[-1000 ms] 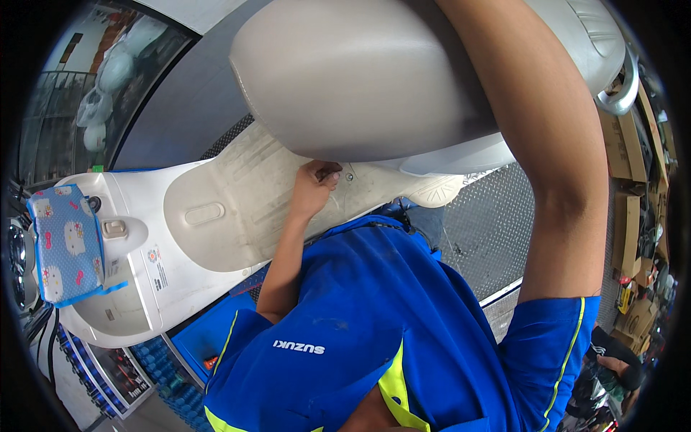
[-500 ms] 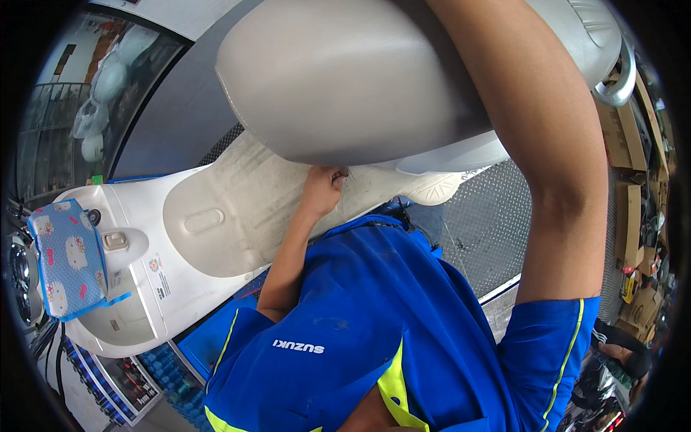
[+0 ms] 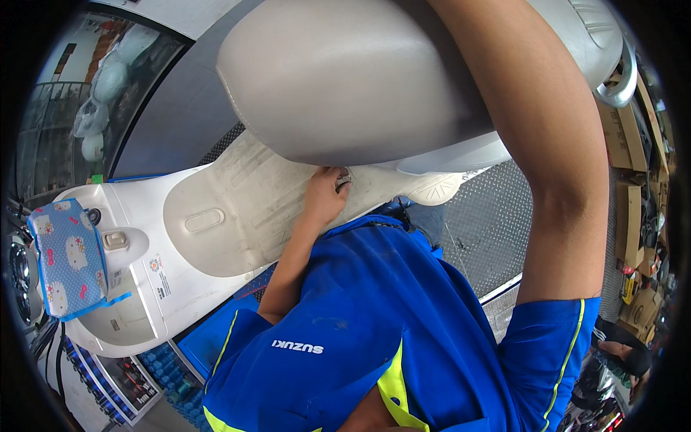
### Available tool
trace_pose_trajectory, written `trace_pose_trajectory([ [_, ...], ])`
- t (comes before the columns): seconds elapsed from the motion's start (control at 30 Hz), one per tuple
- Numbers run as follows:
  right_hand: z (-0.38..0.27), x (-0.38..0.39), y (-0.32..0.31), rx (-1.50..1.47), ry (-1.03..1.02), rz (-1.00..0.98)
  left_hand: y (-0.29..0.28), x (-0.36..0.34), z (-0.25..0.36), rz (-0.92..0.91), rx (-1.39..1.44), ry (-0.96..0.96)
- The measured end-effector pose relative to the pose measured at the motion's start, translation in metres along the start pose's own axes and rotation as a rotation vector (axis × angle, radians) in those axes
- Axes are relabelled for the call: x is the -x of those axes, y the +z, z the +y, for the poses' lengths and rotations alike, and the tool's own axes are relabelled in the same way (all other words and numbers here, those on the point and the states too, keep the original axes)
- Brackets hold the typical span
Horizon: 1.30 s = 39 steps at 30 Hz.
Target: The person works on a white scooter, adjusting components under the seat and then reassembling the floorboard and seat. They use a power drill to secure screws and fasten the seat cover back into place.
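Note:
A white scooter (image 3: 129, 209) lies across my view, with a beige floorboard (image 3: 245, 209) and a large grey seat (image 3: 338, 86) above it. Just under the seat's lower edge, my left hand (image 3: 327, 189) has its fingers bent and closed around something small and dark at the floorboard, too hidden to name. My right forearm (image 3: 547, 158) rises along the seat's right side and out through the top edge, so that hand is out of view.
A blue patterned pouch (image 3: 70, 259) hangs on the scooter's front. Cardboard boxes (image 3: 626, 219) line the right side, with another person (image 3: 619, 353) low behind my arm. Metal tread plate (image 3: 482, 223) lies right of the scooter. A glass-fronted panel (image 3: 101, 93) stands at upper left.
The seat and scooter front have shifted a little in view since a second ago. My left hand has moved slightly right and down, its fingers changing position under the seat.

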State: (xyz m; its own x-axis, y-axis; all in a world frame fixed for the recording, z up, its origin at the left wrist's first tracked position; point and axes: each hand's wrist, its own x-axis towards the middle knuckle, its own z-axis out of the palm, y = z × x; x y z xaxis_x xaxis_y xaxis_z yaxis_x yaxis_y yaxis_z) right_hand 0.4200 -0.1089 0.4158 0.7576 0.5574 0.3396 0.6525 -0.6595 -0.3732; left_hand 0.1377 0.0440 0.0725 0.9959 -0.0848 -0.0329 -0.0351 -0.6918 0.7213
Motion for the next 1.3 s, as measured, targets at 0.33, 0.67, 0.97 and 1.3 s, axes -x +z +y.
trace_pose_trajectory([
  [0.33, -0.008, 0.005, -0.005, -0.004, 0.044, -0.032, 0.007, 0.005, 0.004, 0.138, 0.028, 0.025],
  [0.67, -0.002, -0.001, -0.007, 0.044, -0.010, -0.088, -0.004, 0.019, -0.031, 0.039, 0.716, -0.226],
  [0.97, 0.002, -0.004, 0.004, 0.114, -0.036, 0.000, -0.018, 0.019, -0.031, -0.222, 1.546, -0.129],
  [1.3, 0.001, -0.005, 0.005, 0.148, -0.038, -0.016, -0.021, 0.017, -0.027, -0.255, 1.625, -0.126],
])
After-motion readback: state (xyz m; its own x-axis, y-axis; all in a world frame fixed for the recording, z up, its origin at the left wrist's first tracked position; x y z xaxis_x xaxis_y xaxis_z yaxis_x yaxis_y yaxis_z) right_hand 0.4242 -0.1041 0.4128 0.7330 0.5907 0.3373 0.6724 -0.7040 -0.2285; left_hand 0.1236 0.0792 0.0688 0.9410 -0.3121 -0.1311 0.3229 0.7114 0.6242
